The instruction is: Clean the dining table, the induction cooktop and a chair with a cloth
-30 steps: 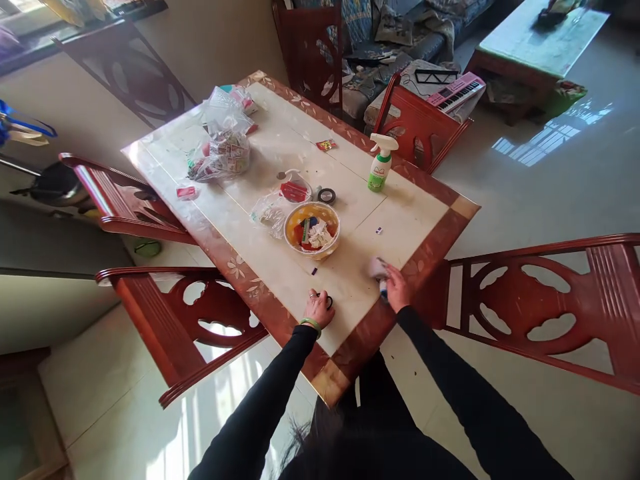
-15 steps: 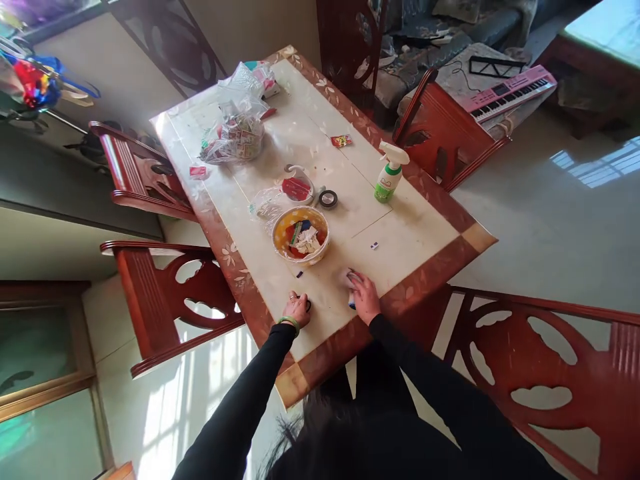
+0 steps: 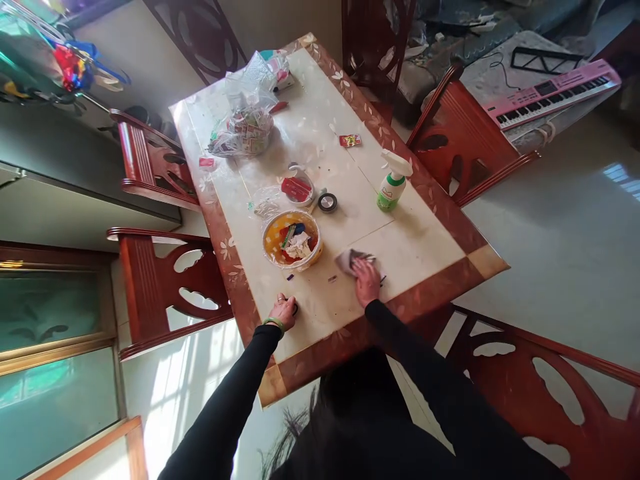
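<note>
My right hand (image 3: 367,280) presses a greyish cloth (image 3: 346,261) flat on the tabletop, its fingers over the fabric; the cloth is slightly blurred. Near the table's front left edge, my left hand (image 3: 283,312) is closed, and a small black curved part shows beside its fingers. The rest of what it holds is hidden. Small scraps lie around the hands: a dark one (image 3: 291,277) by the bowl, another (image 3: 332,279) left of the cloth. Between and beyond the hands stands a yellow bowl (image 3: 267,243) lined with clear plastic, holding crumpled paper and wrappers.
A green-and-white spray bottle (image 3: 391,192) stands to the right. Behind the bowl lie a black round roll (image 3: 327,202) and a red-and-white item (image 3: 297,190). Farther off are a stuffed plastic bag (image 3: 245,133) and a red wrapper (image 3: 350,141). Wooden chairs (image 3: 165,287) surround the table.
My right hand has moved forward and slightly right with the cloth, which now lies more spread out. My left hand stays closed near the front left edge. The view has shifted slightly.
</note>
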Motion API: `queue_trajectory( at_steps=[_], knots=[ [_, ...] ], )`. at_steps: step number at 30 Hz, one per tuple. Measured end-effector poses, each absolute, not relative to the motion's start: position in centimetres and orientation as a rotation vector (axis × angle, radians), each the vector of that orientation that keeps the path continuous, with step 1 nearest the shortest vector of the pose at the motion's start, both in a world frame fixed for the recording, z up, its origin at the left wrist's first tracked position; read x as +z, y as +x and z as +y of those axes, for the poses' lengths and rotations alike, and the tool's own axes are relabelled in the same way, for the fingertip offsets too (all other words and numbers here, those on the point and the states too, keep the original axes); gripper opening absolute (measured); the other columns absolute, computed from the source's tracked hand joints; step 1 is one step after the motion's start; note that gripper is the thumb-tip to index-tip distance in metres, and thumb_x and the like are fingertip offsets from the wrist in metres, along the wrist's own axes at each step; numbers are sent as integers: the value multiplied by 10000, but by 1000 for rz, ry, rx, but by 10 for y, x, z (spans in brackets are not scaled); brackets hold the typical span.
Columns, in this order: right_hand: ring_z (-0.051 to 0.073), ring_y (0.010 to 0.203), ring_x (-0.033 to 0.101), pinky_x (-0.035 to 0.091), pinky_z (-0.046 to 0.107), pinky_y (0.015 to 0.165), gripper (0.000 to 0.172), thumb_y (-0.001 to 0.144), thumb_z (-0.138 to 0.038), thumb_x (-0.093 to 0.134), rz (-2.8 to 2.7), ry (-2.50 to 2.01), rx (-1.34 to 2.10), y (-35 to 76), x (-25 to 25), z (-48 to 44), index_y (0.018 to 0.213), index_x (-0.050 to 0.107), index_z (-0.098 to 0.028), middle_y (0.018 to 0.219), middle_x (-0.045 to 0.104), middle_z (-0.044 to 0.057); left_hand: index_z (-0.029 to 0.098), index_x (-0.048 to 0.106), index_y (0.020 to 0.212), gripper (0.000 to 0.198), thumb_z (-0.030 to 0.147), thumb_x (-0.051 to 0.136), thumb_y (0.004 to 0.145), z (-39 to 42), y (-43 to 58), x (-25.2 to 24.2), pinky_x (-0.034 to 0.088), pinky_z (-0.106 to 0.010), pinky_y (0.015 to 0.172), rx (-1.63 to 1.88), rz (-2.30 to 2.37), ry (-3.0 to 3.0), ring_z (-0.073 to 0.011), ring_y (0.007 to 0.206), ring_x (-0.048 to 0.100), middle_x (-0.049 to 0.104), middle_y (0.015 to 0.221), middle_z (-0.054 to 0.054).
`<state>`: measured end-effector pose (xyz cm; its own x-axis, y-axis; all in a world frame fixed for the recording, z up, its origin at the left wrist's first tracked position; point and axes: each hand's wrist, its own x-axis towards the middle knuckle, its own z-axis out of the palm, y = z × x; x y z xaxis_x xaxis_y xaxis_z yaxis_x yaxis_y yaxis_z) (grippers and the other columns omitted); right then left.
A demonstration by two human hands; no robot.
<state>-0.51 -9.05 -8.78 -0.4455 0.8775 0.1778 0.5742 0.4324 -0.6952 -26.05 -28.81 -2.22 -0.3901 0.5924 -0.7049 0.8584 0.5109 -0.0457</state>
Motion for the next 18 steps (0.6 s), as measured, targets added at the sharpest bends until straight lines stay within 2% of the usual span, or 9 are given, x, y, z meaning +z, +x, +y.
queue_trajectory(
  at_steps=[2,5,9,12,15,18],
  knots=[
    [253,1300,657,524,423,1149,576,797,-3,514,-2139,-1127,814,-18,-79,-110,1259,774,-230,1369,755,53,177,566,1169,313,155,687,881,-287,-260,-19,525,-404,976,-554,2122,1175,-301,1099,686,508,1402,-223],
    [240,1282,668,542,434,1149,574,819,-44,460,-1981,-1180,790,23,-59,-50,1289,753,-194,1342,755,96,186,567,1170,296,149,670,895,-287,-261,-19,524,-388,976,-538,2126,1177,-286,1106,685,519,1396,-211],
    [312,1467,507,343,614,1285,621,875,-92,402,-1844,-1391,650,100,-33,119,1447,642,-107,1519,614,204,202,564,1155,245,163,638,924,-292,-264,-27,518,-395,999,-496,2126,1171,-285,1142,667,533,1376,-191],
    [364,1435,511,344,639,1255,605,822,-76,470,-1936,-1702,549,111,-31,193,1393,666,-36,1515,597,275,205,564,1157,271,159,653,905,-294,-267,-33,523,-405,992,-484,2125,1153,-292,1133,667,507,1395,-194],
    [365,1448,480,328,636,1258,554,859,-79,486,-2063,-1704,521,84,-52,162,1370,701,-79,1576,565,238,208,562,1164,300,156,668,888,-295,-269,-35,524,-404,996,-480,2120,1147,-293,1135,666,500,1385,-187],
    [320,1412,518,387,567,1248,526,860,-74,506,-2211,-1501,589,56,-71,62,1312,758,-173,1551,622,139,207,563,1157,294,154,668,887,-293,-268,-33,527,-412,990,-479,2124,1146,-301,1133,667,497,1388,-191]
  ],
)
